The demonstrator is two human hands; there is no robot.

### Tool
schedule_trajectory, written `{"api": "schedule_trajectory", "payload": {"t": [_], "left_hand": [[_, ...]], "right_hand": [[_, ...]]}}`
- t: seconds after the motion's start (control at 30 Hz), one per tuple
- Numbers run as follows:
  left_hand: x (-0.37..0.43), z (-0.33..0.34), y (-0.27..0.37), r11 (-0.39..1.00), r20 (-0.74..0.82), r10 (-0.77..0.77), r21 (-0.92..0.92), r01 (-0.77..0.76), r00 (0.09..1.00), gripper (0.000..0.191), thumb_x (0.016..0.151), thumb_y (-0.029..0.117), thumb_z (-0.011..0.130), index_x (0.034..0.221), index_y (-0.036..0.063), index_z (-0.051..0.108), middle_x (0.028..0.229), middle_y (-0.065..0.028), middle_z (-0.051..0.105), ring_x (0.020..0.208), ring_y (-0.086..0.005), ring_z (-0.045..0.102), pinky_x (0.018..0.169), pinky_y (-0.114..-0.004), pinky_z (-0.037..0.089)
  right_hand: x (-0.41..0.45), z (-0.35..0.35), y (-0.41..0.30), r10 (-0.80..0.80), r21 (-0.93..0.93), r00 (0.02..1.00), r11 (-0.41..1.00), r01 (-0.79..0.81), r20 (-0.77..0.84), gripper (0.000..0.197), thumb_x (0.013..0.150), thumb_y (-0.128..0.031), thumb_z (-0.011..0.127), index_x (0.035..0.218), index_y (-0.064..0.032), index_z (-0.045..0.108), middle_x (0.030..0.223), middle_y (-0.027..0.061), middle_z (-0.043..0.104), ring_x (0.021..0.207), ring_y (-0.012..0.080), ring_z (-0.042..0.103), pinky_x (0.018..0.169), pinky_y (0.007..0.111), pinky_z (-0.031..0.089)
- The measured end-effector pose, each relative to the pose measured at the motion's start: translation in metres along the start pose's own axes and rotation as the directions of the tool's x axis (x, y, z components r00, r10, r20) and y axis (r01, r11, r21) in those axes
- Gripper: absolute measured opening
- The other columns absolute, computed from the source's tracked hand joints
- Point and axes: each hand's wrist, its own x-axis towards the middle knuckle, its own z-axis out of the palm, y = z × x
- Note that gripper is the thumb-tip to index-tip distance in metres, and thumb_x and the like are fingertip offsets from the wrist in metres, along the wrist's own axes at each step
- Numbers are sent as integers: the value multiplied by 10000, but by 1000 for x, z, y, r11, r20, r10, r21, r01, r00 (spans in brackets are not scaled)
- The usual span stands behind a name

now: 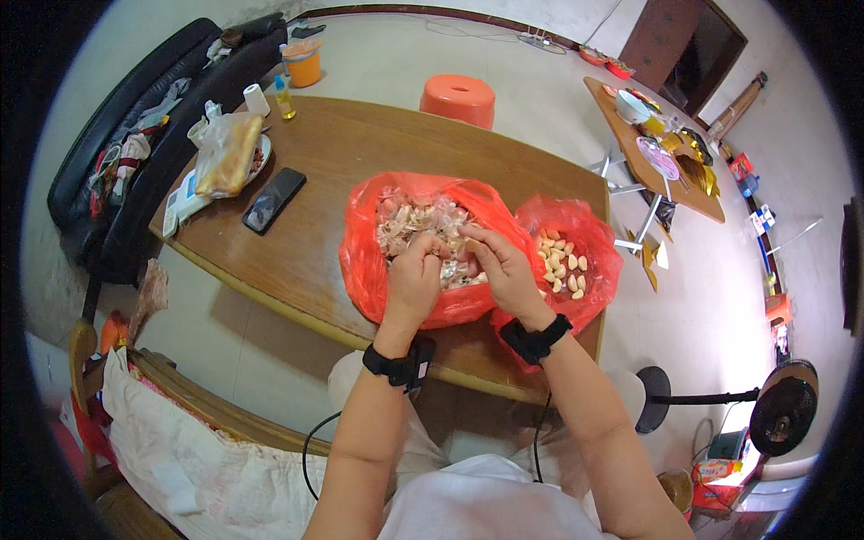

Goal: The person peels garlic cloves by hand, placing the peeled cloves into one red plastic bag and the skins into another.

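A large red plastic bag [358, 256] lies open on the wooden table [324, 155], filled with garlic skins [412, 219]. Over it, my left hand [416, 270] and my right hand [499, 266] are close together, thumbs and fingertips pinched. Between my right thumb and fingers shows a small, partly hidden piece, which looks like a garlic clove. What my left fingertips pinch is mostly hidden, perhaps garlic skin. Right of my right hand, a second red plastic bag [604, 250] holds several peeled garlic cloves [560, 260]. Each wrist wears a black strap.
A smartphone [274, 201] lies left of the bags. Farther left are a plastic bag of bread [229, 158], a plate [264, 152] and a bottle of yellow liquid [284, 101]. An orange stool [459, 98] stands beyond the table; a fan [783, 408] stands at right.
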Motion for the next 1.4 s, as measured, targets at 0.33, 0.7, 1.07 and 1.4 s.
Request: {"api": "schedule_trajectory", "payload": {"t": [0.33, 0.7, 1.07, 1.4], "left_hand": [[1, -1, 14, 902, -111, 369, 282, -326, 923, 153, 778, 54, 616, 923, 26, 655, 827, -112, 603, 822, -288, 584, 744, -360, 464], [-3, 2, 21, 796, -72, 506, 422, -434, 859, 71, 732, 31, 646, 801, 28, 631, 748, -105, 547, 743, -294, 547, 672, -377, 447], [-3, 7, 18, 770, -116, 515, 497, -399, 849, 89, 677, -3, 597, 740, 25, 541, 746, -126, 512, 753, -302, 518, 666, -384, 434], [-1, 5, 1, 981, -143, 191, 47, -186, 971, 29, 792, -11, 570, 778, 9, 554, 736, 5, 501, 673, -67, 481, 596, -217, 408]], "right_hand": [[2, 1, 13, -58, -67, 997, 996, 55, -45, 280, 929, -24, 455, 1203, -30, 515, 1032, 23, 582, 893, 77, 535, 797, 227, 450], [-1, 3, 6, -145, -362, 989, 924, 127, -23, 289, 856, 48, 500, 1135, 1, 563, 1040, 107, 608, 977, 163, 578, 851, 268, 453], [-3, 8, 0, -101, -321, 995, 943, 86, -28, 247, 854, 46, 501, 1078, -11, 587, 1070, 128, 608, 960, 218, 603, 828, 291, 468], [3, 10, 8, -255, -429, 962, 883, 189, -100, 325, 845, -10, 577, 1170, -19, 565, 978, 88, 555, 925, 183, 551, 801, 270, 455]]}}
